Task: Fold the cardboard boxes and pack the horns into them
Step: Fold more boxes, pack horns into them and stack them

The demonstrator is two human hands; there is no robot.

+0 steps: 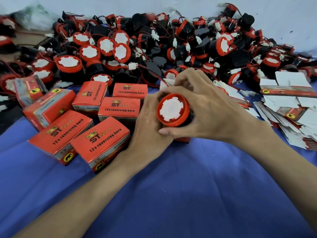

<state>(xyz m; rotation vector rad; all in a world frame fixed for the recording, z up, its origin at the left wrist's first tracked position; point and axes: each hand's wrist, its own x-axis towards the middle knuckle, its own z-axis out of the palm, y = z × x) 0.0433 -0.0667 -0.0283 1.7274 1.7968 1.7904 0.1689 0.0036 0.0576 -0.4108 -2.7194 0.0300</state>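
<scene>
Both hands meet at centre over a blue cloth (180, 177). Between them: one horn (172, 109), red rim and white face turned up toward the camera, black body mostly hidden.

Left hand (149, 127) comes in from lower left, fingers curled round the horn's left side. Right hand (211, 109) comes from the right, fingers wrapped over the top and far side, thumb along the lower edge of the red rim. Both grip the horn.

A red edge just under the horn (182, 139), below the right thumb; cannot tell whether it is a box.

Left of the hands: a cluster of folded boxes (103, 140), red, printed "12v reversing horn", lying close together, several touching.

Right: a loose stack of flat unfolded box blanks (291, 107), white insides showing.

Behind, across the whole width: a big heap of loose horns (154, 43) with red-black wires and white connectors.
</scene>
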